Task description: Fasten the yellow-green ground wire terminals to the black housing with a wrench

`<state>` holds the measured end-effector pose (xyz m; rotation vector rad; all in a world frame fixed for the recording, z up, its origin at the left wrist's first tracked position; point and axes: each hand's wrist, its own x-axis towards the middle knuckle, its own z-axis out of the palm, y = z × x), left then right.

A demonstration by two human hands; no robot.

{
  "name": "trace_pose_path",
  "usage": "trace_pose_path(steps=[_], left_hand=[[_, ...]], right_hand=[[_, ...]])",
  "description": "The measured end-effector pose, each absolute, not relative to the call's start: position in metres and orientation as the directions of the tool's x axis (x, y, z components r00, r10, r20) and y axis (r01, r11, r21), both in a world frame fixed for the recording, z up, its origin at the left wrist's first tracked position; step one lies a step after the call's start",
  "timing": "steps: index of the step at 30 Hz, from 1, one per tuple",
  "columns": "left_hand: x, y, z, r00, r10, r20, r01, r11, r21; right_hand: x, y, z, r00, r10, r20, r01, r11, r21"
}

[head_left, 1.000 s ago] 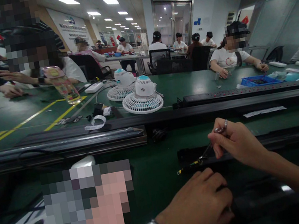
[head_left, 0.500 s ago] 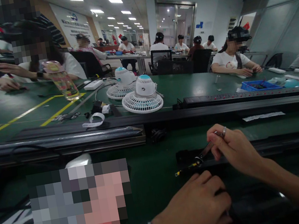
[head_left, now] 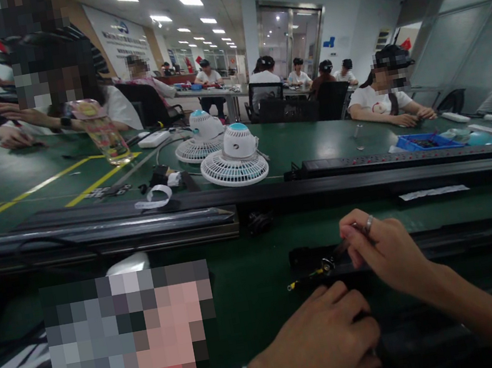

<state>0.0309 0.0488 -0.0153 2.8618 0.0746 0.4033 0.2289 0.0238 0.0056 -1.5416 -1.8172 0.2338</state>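
At the left end of the black bar, the wrench meets or overlaps the yellow-tipped wire, whose ringed tip lies free, so the job looks under way but unfinished, the right hand pinching the handle, the left hand curled nearby, its grip hidden.

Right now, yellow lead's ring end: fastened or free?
Looks free: the ring sits left of the black bar, with nothing visible through it. Cannot tell whether the lead is fixed at its other end.
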Motion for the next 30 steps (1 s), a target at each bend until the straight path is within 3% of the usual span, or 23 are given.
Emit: trace_pose_path(steps=[30], left_hand=[[0.032, 0.047, -0.016, 0.96, 0.084, 0.268, 0.022, -0.973, 0.228]], right_hand=[[0.219, 0.018, 0.007, -0.01, 0.883, 0.469, 0.865, 0.243, -0.439]])
